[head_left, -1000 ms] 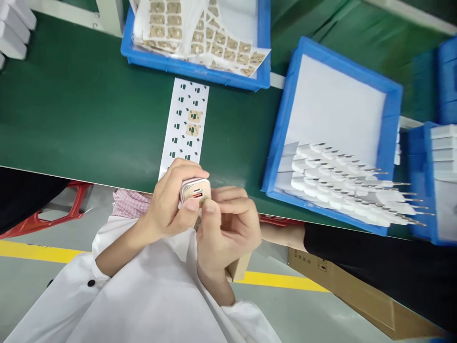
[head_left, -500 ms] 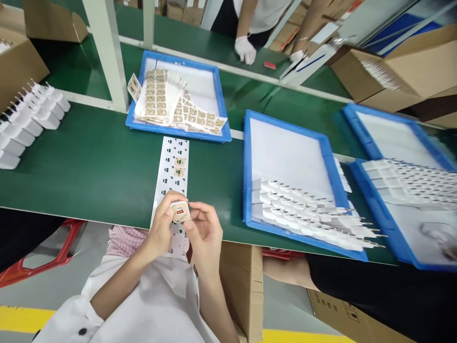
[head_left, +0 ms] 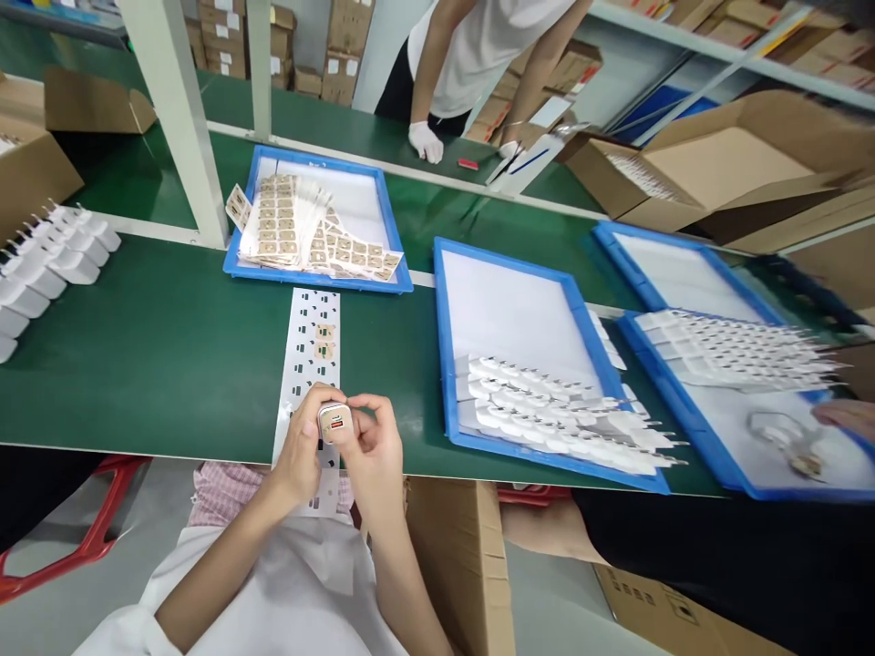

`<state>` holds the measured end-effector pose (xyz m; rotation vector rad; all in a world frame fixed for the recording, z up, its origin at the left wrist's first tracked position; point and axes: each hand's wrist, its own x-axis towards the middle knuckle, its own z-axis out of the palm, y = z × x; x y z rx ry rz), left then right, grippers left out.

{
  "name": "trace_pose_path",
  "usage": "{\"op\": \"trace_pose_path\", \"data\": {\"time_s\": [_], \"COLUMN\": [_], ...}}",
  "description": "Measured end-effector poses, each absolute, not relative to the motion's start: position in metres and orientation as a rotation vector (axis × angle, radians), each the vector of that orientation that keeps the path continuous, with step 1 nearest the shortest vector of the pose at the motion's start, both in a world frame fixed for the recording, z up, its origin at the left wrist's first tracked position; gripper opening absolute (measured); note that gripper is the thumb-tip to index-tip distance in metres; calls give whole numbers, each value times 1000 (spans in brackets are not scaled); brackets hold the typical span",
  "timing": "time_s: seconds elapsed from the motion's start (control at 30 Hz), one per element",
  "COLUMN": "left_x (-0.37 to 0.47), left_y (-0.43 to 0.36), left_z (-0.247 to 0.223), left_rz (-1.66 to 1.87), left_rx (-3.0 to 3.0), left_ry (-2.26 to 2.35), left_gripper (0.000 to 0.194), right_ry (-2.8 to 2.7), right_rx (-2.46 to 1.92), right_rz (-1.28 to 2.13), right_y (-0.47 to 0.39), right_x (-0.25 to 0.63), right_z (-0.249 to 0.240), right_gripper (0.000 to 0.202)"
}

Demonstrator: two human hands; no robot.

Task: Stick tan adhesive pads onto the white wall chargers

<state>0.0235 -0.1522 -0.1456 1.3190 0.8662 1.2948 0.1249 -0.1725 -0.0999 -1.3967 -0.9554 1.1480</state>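
charger (head_left: 335, 422) is up btwn the two hands, ports facing the wearer, above the front part of the counter (head_left: 170, 364). left hand (head_left: 302, 448) is closed round its left side, gripping it; right hand (head_left: 375, 445) has thumb by the lower right edge of the face & forefinger bent over near the top, can't tell if it's pinching or only pressing

tan label (head_left: 334, 434) sits on the port face, red port & the slim one above it both showing thru. too small to tell if every edge is down. step looks like seating it, prob nearly there

to do it well: let the left hand take the load, grip firm on the sides, no fingers over the face. check cutouts vs ports first, b/c an adhesive label prob won't shift cleanly once pressed. then thumb from middle outward, corners last, light but full contact; keep nails off the openings

label strip (head_left: 307, 369) runs under the hands & over the counter edge, w/ two tan pieces (head_left: 325, 342) on it, so keep wrists & sleeves from dragging it. tray of white plugs (head_left: 445, 346) is to the right, prongs sticking out, so give elbow room
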Motion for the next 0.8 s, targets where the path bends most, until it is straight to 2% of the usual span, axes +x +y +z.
{"op": "trace_pose_path", "data": {"time_s": [0.17,0.3,0.4,0.5,0.6,0.8], "left_x": [23,21,17,15,15,21], "left_y": [-154,-153,-152,-152,-152,-153], "left_z": [-148,-149,-152,-155,-153,-135], "left_rz": [1280,1229,1199,1204,1245,1446], "left_rx": [1377,1421,1610,1753,1764,1389], "left_ry": [869,880,978,1011,1036,1088], "left_gripper": [72,84,95,99,90,37], "right_ry": [-996,-933,-1052,-1169,-1137,-830], "right_rx": [-1445,-1415,-1509,-1549,-1423,-1162], "right_rz": [1186,1210,1140,1086,1172,1301], "right_y": [-168,-165,-163,-162,-163,-168], "right_x": [126,126,126,129,132,123], "right_z": [-96,-95,-91,-85,-86,-111], "right_gripper": [31,37,32,30,35,45]}}
